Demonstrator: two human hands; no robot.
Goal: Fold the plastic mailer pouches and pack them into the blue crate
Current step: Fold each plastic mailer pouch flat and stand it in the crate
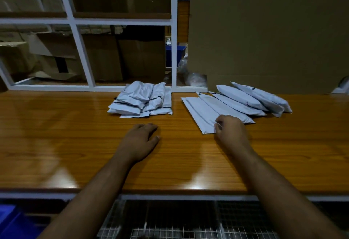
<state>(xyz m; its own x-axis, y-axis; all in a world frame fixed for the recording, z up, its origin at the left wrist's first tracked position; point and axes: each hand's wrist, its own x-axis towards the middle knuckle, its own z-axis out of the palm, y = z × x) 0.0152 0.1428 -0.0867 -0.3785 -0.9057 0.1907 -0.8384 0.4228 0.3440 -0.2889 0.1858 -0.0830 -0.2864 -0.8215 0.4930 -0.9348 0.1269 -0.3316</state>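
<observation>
The near corner of the front pouch (pixel 202 114) is pinched by the right hand (pixel 231 131), its long axis running away up-left from that grip. The left hand (pixel 140 140) (relaxed, holding nothing) rests on the table (pixel 56 134) left of the pouch, farther off.

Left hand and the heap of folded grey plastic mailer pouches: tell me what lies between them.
Only bare glossy wooden tabletop separates the left hand from the heap of folded grey plastic mailer pouches, seen in the head view.
</observation>
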